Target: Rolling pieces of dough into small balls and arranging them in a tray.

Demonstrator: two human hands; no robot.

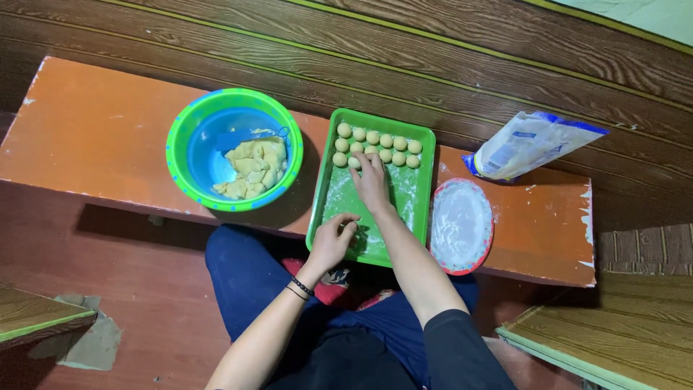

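A person sits cross-legged behind a low orange table [94, 130], seen from above. A green tray [426, 180] lies lengthwise away from the body, its floured bottom mostly bare.

The right hand [372, 180] reaches forward over the tray, palm down, fingers [359, 162] loosely spread and slightly curled. Their tips touch the nearest of the dough balls [378, 144], small pale rounds packed in roughly three short rows across the far end of the tray. The rows run side to side, at right angles to the reaching fingers, and lie just beyond the fingertips. Whether the fingers close on one ball or only rest on it cannot be told.

The left hand [333, 242] hovers over the near left corner of the tray, well short of the balls, fingers curled narrowly inward as if pinching something small; what it holds, if anything, is hidden. The right hand is far the nearer to the rows.

To the left of the left fingers, on the table, stands a green and blue bowl [189, 180] with pale yellow dough pieces [253, 167]. To the right of the right fingers lies a red-rimmed floured plate [462, 225], and beyond it a white and blue bag [530, 144].
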